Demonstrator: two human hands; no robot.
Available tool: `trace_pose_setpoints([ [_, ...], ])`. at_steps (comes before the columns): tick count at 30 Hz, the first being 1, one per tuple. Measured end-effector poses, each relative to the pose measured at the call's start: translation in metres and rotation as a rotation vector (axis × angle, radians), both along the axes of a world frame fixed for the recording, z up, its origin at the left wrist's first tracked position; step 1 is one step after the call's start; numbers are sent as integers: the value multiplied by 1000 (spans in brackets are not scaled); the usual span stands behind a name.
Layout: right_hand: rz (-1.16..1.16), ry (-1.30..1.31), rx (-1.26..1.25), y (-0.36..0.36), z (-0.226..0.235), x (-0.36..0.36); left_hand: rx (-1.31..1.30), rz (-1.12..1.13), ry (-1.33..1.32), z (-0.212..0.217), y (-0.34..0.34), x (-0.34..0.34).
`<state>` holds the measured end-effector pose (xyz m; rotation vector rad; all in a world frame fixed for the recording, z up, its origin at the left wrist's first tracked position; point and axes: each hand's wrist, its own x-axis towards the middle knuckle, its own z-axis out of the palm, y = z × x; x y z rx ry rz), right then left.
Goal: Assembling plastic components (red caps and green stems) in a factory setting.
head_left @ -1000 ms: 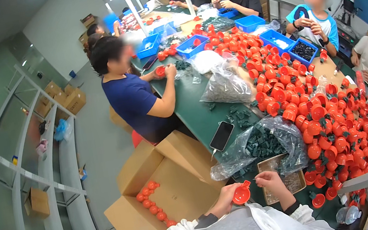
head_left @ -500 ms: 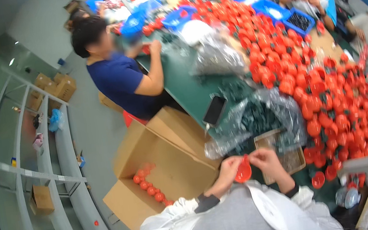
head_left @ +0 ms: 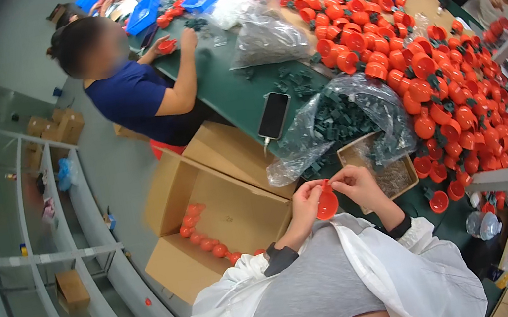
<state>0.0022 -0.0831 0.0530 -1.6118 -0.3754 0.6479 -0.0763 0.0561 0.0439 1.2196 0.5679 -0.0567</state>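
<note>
Close in front of my body, my left hand (head_left: 305, 209) grips a small round red plastic cup (head_left: 327, 207) by its side, its hollow facing up. My right hand (head_left: 358, 187) is pinched at the narrow top end of the same cup; any small piece between those fingertips is too small to make out. Just beyond my hands lies a clear plastic bag (head_left: 387, 110) spilling dark green plastic pieces (head_left: 343, 118). Beside my right hand stands a shallow tray (head_left: 411, 167) of tiny parts.
An open cardboard box (head_left: 246, 210) at my left holds a row of red round pieces (head_left: 206, 242). A big heap of red cups (head_left: 421, 90) covers the table's right side. A phone (head_left: 274, 115) with a cable lies ahead. Left of the table sits a co-worker (head_left: 139, 97) in blue.
The view has tilted downward and shifted a little. Both my hands stay together at the red cup, fingers slightly repositioned. The co-worker's hands have moved apart, one holding a red cup.
</note>
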Motion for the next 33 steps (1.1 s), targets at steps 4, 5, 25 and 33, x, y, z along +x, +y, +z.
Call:
trace_pose_setpoints([
  [4, -18, -21, -22, -2, -4, -1, 36, -46, -20, -6, -4, 1],
  [5, -33, -7, -22, -2, -4, -2, 5, -44, -14, -5, -3, 1],
  [25, 38, 200, 190, 0, -42, -1, 322, -241, 33, -3, -7, 0],
  [33, -157, -614, -449, -34, -74, 37, 64, -40, -18, -25, 6, -8],
])
